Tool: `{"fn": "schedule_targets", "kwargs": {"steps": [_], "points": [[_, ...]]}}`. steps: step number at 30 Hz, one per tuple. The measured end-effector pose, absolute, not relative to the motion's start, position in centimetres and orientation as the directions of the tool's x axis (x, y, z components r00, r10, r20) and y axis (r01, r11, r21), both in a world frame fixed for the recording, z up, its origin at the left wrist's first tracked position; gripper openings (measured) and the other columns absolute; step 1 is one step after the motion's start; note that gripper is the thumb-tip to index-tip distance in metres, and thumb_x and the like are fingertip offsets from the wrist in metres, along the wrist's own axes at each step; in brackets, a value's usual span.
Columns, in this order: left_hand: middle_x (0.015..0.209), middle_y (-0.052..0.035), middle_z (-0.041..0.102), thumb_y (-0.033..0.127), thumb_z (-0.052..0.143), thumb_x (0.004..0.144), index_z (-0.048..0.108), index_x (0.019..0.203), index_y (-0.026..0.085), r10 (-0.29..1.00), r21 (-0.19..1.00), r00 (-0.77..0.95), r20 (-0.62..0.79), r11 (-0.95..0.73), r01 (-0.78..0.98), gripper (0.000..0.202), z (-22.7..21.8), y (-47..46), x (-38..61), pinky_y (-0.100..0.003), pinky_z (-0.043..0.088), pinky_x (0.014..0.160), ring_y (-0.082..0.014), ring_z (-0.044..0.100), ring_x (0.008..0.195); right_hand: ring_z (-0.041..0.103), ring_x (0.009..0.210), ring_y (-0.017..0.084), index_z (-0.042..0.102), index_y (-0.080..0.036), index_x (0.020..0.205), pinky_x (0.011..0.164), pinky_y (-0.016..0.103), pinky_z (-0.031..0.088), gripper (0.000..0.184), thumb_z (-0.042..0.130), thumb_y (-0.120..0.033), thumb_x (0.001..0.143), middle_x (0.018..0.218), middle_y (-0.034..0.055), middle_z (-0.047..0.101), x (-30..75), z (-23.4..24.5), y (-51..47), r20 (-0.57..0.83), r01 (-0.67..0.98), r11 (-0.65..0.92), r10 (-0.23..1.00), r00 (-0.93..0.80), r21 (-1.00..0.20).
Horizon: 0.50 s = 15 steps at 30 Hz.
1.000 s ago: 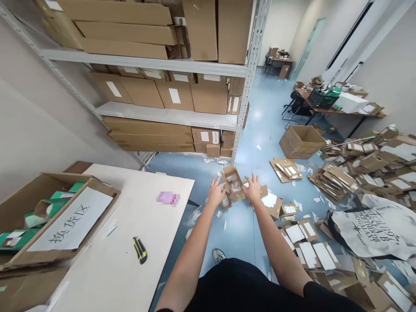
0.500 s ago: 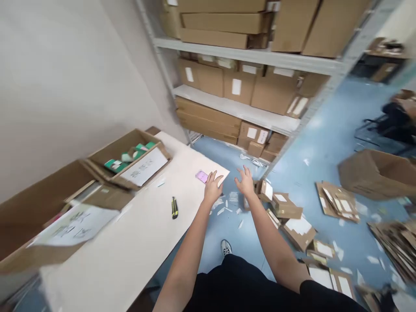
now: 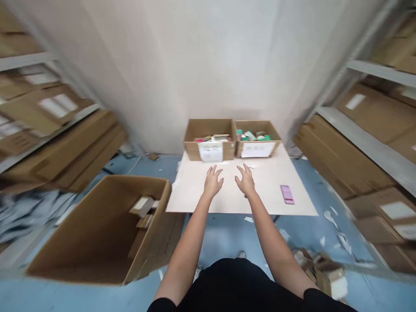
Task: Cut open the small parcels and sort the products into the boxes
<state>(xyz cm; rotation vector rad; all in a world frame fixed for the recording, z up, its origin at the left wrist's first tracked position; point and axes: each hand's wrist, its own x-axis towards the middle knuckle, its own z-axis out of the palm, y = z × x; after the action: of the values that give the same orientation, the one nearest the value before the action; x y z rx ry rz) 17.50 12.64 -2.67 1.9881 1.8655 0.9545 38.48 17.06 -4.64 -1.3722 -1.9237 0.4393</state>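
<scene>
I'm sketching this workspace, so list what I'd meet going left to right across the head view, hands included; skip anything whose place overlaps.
Large open carton → left hand → right hand → pink-purple phone → right-hand shelf board.

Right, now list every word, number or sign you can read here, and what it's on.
None reads clearly.
Left paper on left box: handwriting, too blurred.
Right paper on right box: handwriting, too blurred.
Phone: screen too small.
Labels on shelf boxes: too blurred.
</scene>
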Motion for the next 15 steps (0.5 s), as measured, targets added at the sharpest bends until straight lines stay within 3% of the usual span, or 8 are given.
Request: {"fn": "schedule_targets", "kwargs": {"steps": [7,15], "points": [[0.162,-0.011,0.047,0.024,0.064,0.092,0.062,0.142,0.023,0.876,0.571,-0.397,0.275,0.183,0.8,0.05,-3.8,1.2,-5.1,-0.055,0.037,0.125,-0.0346,0.036,0.153,0.037,0.151,0.033,0.06,-0.023,0.145,0.121,0.057,0.038,0.054,0.061,-0.027,0.091,0.164,0.0138,0.04,13.1,-5.8,12.0,0.339,0.482,0.631,0.755,-0.561,-0.608],[0.159,-0.0119,0.05,0.026,0.066,0.091,0.065,0.137,0.023,0.646,0.577,-0.731,0.22,0.518,0.631,0.046,-6.9,-13.9,-24.0,-0.052,0.037,0.126,-0.0324,0.042,0.15,0.035,0.153,0.033,0.057,-0.022,0.148,0.124,0.055,0.035,0.056,0.062,-0.027,0.092,0.165,0.0152,0.038,-9.3,-8.2,3.8,0.256,0.279,0.775,0.488,-0.834,-0.567]]}}
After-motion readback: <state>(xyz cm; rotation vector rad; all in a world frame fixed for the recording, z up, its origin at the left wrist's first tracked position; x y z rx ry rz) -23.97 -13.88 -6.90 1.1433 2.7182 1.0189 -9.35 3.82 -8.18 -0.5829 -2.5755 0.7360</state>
